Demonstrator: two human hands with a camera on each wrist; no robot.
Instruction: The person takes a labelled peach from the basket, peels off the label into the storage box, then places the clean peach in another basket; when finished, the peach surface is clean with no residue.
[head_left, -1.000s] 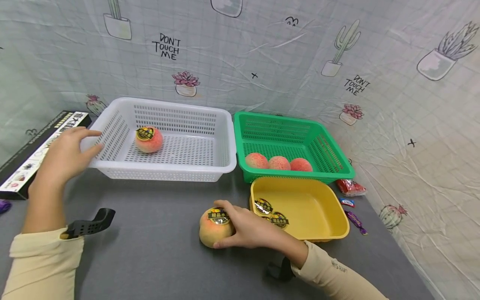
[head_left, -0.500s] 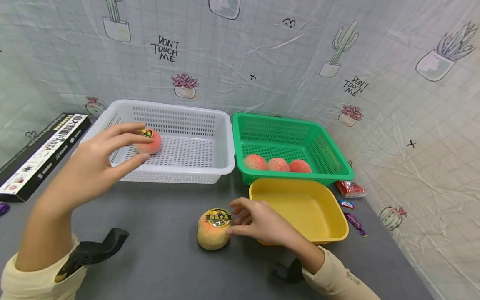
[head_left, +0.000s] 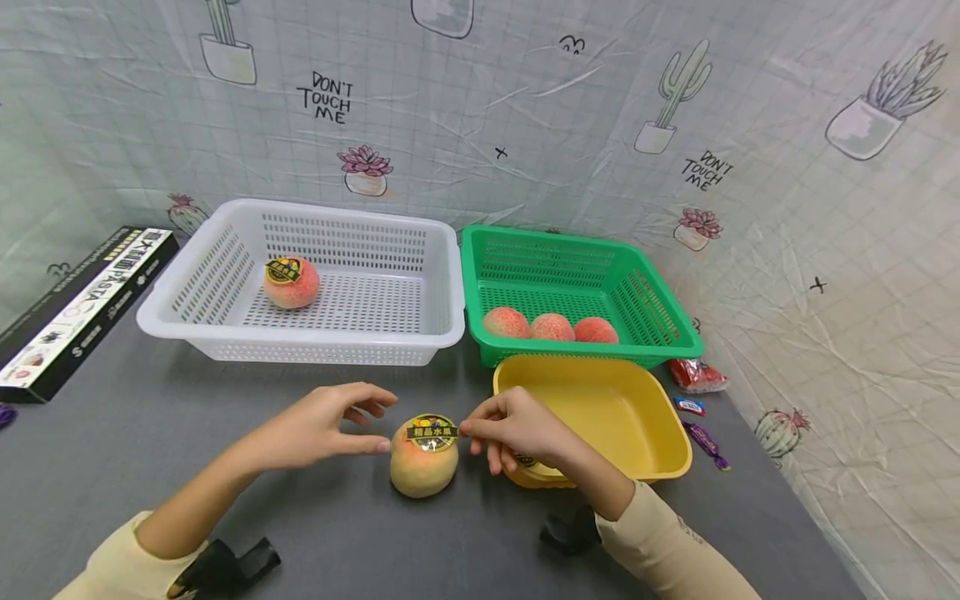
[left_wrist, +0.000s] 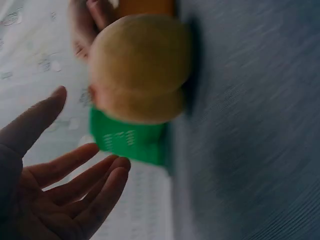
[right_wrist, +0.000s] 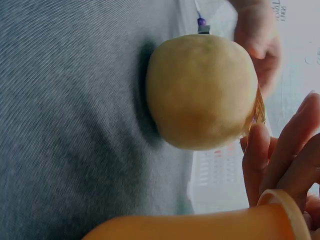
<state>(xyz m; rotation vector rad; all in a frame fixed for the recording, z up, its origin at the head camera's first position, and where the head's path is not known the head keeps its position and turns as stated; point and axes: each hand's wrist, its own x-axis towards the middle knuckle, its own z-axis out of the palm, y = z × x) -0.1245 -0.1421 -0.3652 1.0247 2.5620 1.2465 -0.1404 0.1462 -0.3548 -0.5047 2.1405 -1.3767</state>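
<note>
A yellow-orange peach [head_left: 423, 471] stands on the grey table, a round black-and-gold sticker [head_left: 431, 433] on its top. My right hand [head_left: 517, 429] is at its right side, with thumb and index finger pinching the sticker's right edge. In the right wrist view, that edge of the sticker [right_wrist: 258, 111] stands up off the peach. My left hand [head_left: 318, 429] is on the other side, fingers loosely spread and thumb tip close to the peach. The left wrist view shows a gap between that hand and the peach [left_wrist: 142, 67].
A white basket [head_left: 322, 342] at the back holds a pink peach [head_left: 291, 283] with a sticker. Beside it, a green basket [head_left: 660, 304] holds three pink peaches. A yellow container [head_left: 615, 417] bears stickers on its near left wall. A black pasta box [head_left: 82, 312] lies far left.
My left hand has left the white basket's rim and come right and nearer, beside the peach. The right hand has gone from gripping the peach to pinching its sticker's edge.
</note>
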